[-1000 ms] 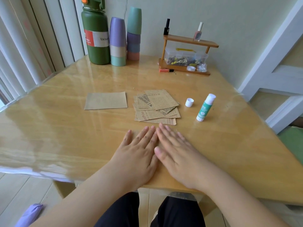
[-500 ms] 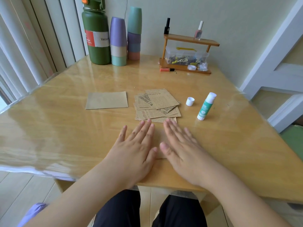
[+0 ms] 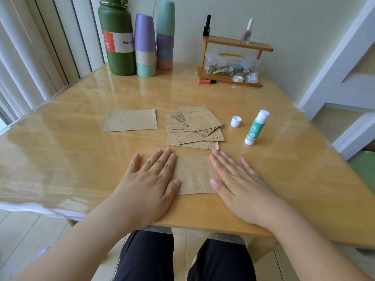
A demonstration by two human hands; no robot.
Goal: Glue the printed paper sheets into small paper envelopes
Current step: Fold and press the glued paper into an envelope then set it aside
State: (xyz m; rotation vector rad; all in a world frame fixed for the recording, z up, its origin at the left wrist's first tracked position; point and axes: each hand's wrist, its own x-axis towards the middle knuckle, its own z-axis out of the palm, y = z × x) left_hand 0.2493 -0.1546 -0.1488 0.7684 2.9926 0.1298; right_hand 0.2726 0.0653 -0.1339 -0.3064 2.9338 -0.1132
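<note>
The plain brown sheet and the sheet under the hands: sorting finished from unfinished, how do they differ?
The plain brown sheet shows almost no print; the sheet under the hands is covered in newsprint text. The plain one lies untouched, farther back on the left; the other is pressed flat by the left hand and right hand. Both are tan paper.

Left hand [image 3: 151, 179] flat, palm down, fingers straight, right hand [image 3: 239, 183] likewise, hands apart, forearms extended

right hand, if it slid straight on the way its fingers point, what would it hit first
Probably the pile of printed sheets: the right hand lies flat, its fingers angled forward and slightly left toward the pile's near right corner. The glue stick stands off to the right of that line.
</note>
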